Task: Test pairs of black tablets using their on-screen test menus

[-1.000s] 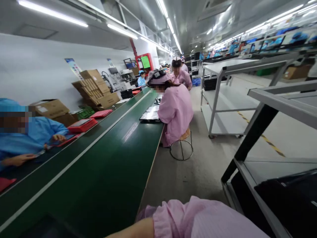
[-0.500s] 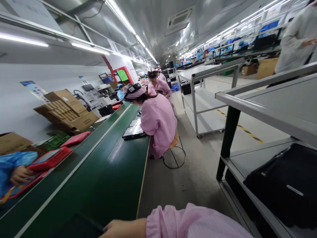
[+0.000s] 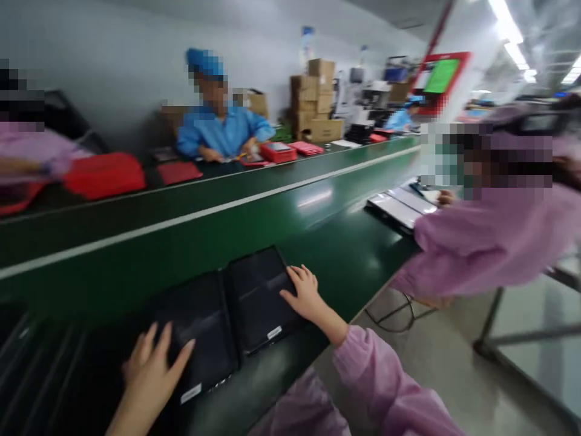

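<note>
Two flat black slabs [image 3: 258,297] lay side by side on the green bench [image 3: 340,248], long axes pointing forward and slightly left, white labels [image 3: 275,332] nearest, the left hand [image 3: 152,369] spread over one, the right hand [image 3: 308,295] splayed at the other's outer edge.

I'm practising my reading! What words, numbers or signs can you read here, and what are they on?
No word or number is readable.
White label on the left black panel: too blurred.
Second white label on the right black panel: too blurred.
Green sheet on the red-edged board: any writing is too blurred.
</note>
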Available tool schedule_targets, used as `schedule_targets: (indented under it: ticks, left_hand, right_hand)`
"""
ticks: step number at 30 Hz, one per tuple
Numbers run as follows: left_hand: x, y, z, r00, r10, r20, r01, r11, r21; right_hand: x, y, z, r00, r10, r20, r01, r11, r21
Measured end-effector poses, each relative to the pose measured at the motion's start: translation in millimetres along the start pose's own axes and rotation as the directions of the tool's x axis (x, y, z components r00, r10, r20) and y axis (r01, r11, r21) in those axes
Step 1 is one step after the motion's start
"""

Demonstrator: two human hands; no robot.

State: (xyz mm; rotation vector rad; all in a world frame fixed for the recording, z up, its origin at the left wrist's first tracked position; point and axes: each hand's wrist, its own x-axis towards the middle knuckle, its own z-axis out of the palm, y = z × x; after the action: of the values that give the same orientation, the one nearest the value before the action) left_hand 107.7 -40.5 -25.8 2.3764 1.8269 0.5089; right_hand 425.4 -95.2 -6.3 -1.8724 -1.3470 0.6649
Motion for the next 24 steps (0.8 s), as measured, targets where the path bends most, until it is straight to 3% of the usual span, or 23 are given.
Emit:
schedule_targets:
  ticks: [3,6,9,14,24]
  left_hand:
    - [16,17,17.9,0.984,-0.135,0.113,0.133,0.991,0.025]
    - [54,45,18.3,0.974,-0.159,0.164,0.146,0.985,0.088]
    - [89,63,16.9,0.983,-0.111,0.149,0.094,0.989,0.115]
    - [116,60,26.6,0.988,-0.053,0.146,0.04,0.995,0.091]
    - [122,51,31.5,0.999,0.012,0.05,-0.014,0.999,0.04]
  right_hand:
    - [31,8,0,0.998,-0.056,-0.003,0.055,0.997,-0.061]
    - [61,13,7,0.996,-0.076,-0.052,0.072,0.995,-0.076]
    - [80,16,15,0.99,-0.085,-0.112,0.079,0.995,-0.059]
    - [82,20,19,0.979,-0.094,-0.18,0.094,0.996,-0.01]
    - [81,20,25,0.98,-0.08,-0.18,0.107,0.984,0.142]
